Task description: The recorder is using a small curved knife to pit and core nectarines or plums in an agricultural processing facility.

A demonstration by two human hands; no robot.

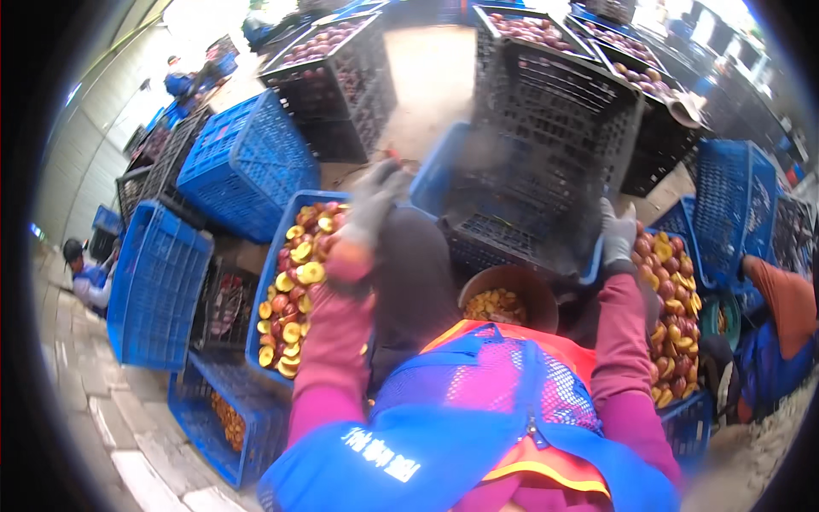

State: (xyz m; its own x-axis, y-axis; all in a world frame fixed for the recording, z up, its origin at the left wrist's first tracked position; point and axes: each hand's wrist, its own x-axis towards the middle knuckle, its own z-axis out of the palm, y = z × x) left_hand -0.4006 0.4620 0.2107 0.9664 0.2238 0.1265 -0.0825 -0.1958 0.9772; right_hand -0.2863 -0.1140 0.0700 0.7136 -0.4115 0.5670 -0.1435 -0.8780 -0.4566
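Note:
My left hand [373, 200], in a grey glove, is raised above the inner edge of a blue crate of halved plums [300, 275]. Its fingers look stretched out and are blurred; I see nothing held in them. A black slatted crate [559, 107] stands tilted, its hollow side toward me, with its lower part in a blue crate [439, 166] before my knees. At its lower right edge my right hand [618, 235], also gloved, appears closed on the rim. A brown tub [546, 314] with yellow-orange pieces sits between my legs.
Another blue crate of plum halves [674, 320] stands by my right leg. Black crates full of whole plums [328, 94] are farther ahead. Emptied-looking blue crates [247, 166] are stacked at left. A co-worker's arm [781, 299] shows at far right.

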